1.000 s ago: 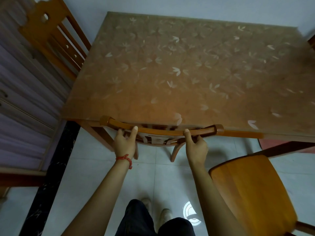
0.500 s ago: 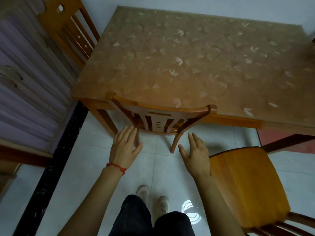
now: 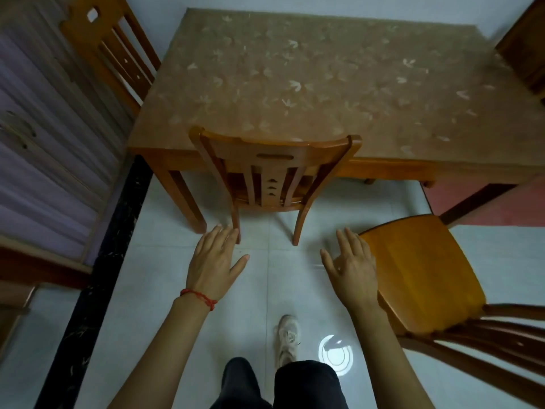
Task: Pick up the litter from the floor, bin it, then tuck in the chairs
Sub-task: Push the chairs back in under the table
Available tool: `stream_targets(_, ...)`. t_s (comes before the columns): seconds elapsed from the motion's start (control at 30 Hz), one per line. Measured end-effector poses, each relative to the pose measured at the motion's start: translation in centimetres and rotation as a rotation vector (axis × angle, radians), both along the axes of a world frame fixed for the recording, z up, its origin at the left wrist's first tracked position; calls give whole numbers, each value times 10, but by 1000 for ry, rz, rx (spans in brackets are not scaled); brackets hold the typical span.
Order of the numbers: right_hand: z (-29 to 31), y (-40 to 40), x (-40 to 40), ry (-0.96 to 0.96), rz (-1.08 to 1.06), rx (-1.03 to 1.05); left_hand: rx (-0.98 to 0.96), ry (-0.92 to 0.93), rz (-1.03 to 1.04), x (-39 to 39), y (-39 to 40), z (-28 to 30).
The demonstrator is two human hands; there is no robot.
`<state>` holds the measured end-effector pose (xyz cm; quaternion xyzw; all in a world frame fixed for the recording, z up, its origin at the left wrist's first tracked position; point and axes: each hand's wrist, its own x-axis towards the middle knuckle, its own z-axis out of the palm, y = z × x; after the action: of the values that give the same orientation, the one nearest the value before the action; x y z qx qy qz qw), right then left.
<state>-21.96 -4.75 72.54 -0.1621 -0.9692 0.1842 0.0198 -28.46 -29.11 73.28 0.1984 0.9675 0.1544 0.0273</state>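
A wooden chair stands pushed under the near edge of the table, its backrest against the tabletop. A second wooden chair stands out from the table at the right, its seat turned toward me. My left hand hovers open, palm down, just in front of the tucked chair's left rear leg. My right hand is open too, beside the left edge of the second chair's seat. Neither hand holds anything. No litter shows on the floor.
A third chair stands at the table's left end, beside a purple-panelled cabinet. Another wooden piece shows at the top right. The floor is pale tile with a black strip at the left. My legs and one shoe are below.
Both hands let go of the tucked chair's top rail and drew back, fingers spread. My view has pulled back and the chair stays under the table.
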Motion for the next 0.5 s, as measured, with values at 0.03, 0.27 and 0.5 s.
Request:
stream_targets(0.03,-1,-6,12,-3,-22,-2,-8,16,-33,7,-3,-1)
stream_targets(0.27,1,-46,104,-100,-166,17,-43,76,-215,57,-20,3)
stream_targets(0.5,11,-50,176,-60,-336,-28,-14,103,-371,98,-3,14)
